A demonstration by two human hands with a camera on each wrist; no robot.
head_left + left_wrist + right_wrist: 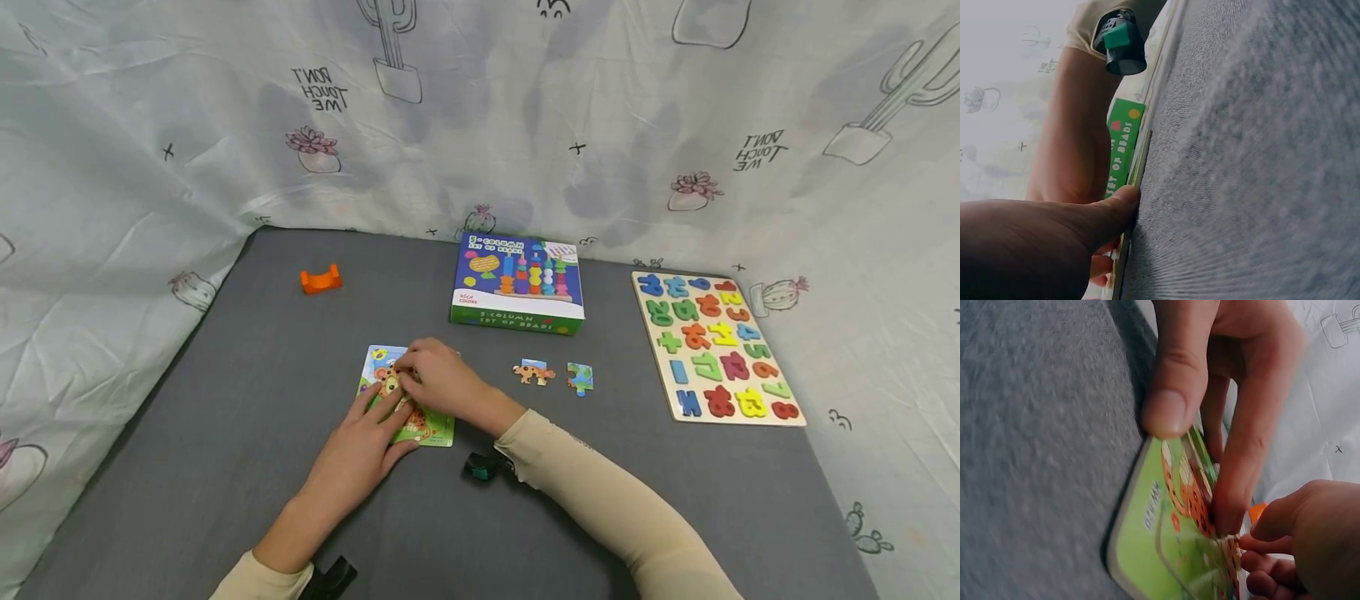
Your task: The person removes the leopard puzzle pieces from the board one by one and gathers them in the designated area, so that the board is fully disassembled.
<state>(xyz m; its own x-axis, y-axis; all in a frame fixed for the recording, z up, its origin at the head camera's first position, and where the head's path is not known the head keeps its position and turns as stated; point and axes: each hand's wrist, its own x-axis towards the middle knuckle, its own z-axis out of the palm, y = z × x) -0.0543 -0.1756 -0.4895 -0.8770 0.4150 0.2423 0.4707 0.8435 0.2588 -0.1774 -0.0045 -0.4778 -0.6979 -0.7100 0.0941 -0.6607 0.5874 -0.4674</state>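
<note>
A jigsaw puzzle board (442,433) with leopard pictures lies flat on the grey table. My left hand (363,446) rests on it with fingers spread; in the right wrist view its thumb (1169,409) presses the green border. Over the board's upper middle, my right hand (442,379) bends its fingers and thumb down at a spotted puzzle piece (1233,555), seemingly pinching it; the fingers hide most of this piece. To the right lie two loose pieces, a leopard-body puzzle piece (534,372) and a blue-green puzzle piece (581,378).
Behind the board stands a bead-set box (517,283). A wooden letter board (720,350) with colourful shapes lies at the right. An orange curved block (321,279) sits at the far left. Patterned white cloth (480,117) hangs behind the table.
</note>
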